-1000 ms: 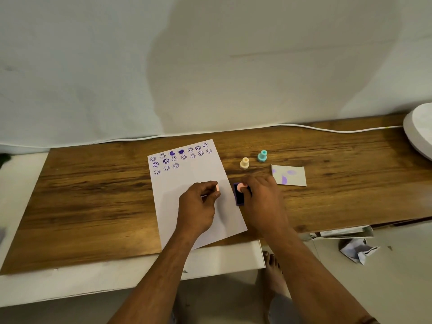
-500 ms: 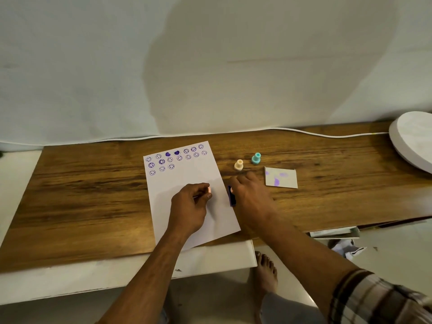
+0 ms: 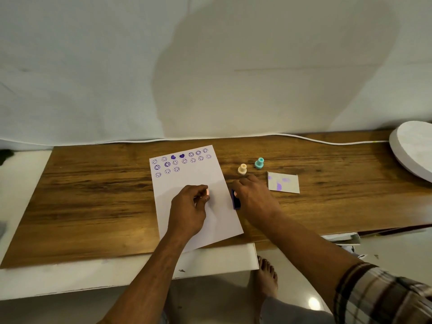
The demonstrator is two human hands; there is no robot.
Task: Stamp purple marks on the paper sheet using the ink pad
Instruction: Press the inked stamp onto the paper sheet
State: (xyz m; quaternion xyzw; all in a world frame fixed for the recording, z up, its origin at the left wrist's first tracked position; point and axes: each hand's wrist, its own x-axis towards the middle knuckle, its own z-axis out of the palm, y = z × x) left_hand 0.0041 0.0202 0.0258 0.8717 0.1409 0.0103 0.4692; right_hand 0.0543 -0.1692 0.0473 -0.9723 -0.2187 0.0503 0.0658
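A white paper sheet [image 3: 187, 178] lies on the wooden board [image 3: 93, 195], with rows of purple smiley and heart marks along its top edge. My left hand [image 3: 187, 211] rests on the middle of the sheet, pinching a small pink stamp [image 3: 207, 192] at its fingertips. Just off the sheet's right edge sits the dark purple ink pad [image 3: 236, 202]. My right hand [image 3: 254, 199] lies over the pad and grips it, hiding most of it.
A cream stamp [image 3: 242, 169] and a teal stamp [image 3: 259, 163] stand upright behind my right hand. An ink-smudged card [image 3: 283, 182] lies to their right. A white round object [image 3: 413, 148] sits at the far right, and a white cable [image 3: 304, 137] runs along the wall.
My right hand has slid further over the ink pad, hiding the pink piece seen on it a second ago. My left hand with its stamp has stayed on the sheet.
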